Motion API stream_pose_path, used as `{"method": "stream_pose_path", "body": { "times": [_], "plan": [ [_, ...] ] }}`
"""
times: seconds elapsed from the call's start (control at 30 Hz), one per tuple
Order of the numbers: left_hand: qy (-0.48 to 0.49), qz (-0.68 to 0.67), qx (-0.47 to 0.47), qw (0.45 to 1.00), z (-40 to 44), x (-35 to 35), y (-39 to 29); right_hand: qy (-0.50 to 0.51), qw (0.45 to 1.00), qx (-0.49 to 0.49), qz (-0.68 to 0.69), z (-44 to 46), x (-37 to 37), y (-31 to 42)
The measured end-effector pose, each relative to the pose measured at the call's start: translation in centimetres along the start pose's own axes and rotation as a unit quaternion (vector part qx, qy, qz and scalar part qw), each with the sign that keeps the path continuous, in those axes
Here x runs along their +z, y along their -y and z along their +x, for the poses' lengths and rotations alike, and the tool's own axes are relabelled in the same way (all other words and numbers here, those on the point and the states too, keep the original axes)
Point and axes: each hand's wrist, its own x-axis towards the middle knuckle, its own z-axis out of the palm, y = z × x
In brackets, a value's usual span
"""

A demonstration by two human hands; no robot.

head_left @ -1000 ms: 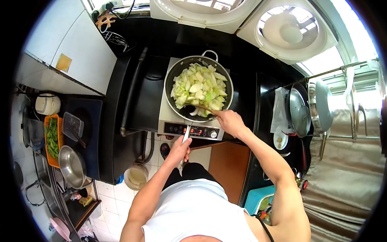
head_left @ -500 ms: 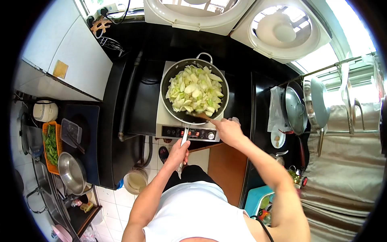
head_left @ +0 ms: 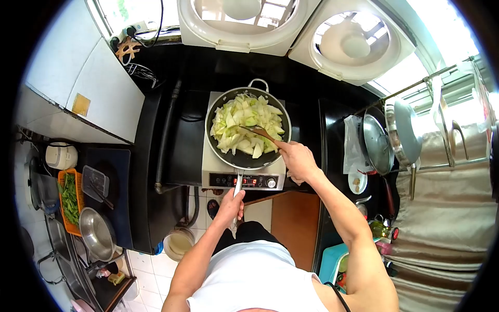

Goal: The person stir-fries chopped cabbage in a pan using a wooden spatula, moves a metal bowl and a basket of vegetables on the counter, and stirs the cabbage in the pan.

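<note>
My left hand is closed around the metal handle of a deep frying pan. The pan sits on an induction cooktop with a lit red display. Pale green, chopped vegetable pieces, which look like cabbage or gourd, fill much of it. In my right hand, at the pan's lower right rim, is a wooden spatula. Its shaft slants over the rim, and its tip is partly buried among the pieces near the middle.
White exhaust fans stand behind the counter. Pans and a glass lid hang at the right, by a small white dish. Leftward are an orange basket of greens, a steel pan and a sink. A bucket stands on the floor.
The spatula has moved from the pan's near edge up into the middle of the vegetables, and the pieces have shifted. My left hand keeps its hold on the handle. The view has shifted slightly.
</note>
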Motion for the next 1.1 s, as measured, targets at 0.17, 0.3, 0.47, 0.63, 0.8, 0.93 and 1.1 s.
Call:
{"method": "stream_pose_path", "body": {
  "times": [0.17, 0.3, 0.47, 0.63, 0.8, 0.93, 1.1],
  "plan": [
    [-0.001, 0.000, 0.002, 1.000, -0.1, 0.0, -0.4, 0.001, 0.999, -0.019, 0.046, 0.7, -2.5, -0.3],
    [0.000, 0.007, -0.001, 1.000, -0.1, 0.0, -0.2, -0.019, 0.996, -0.023, 0.085, 2.8, -2.2, -0.7],
    [0.000, 0.015, -0.006, 1.000, 0.0, 0.0, -0.2, -0.081, 0.997, 0.008, 0.014, 8.1, 1.2, -1.6],
    [0.001, 0.011, -0.007, 1.000, 0.0, 0.0, 0.0, -0.040, 0.999, 0.033, 0.014, 10.8, 4.8, -3.0],
    [-0.002, 0.007, 0.003, 1.000, 0.3, -0.1, 0.3, 0.037, 0.998, 0.039, 0.035, 8.5, 3.9, -3.3],
    [0.001, 0.010, 0.004, 1.000, 0.0, 0.0, -0.1, -0.016, 0.999, -0.026, -0.043, 5.0, -3.3, -4.0],
    [0.000, 0.014, 0.000, 1.000, 0.1, 0.0, -0.2, 0.093, 0.965, -0.081, -0.230, 1.5, -9.5, -4.9]
  ]
}}
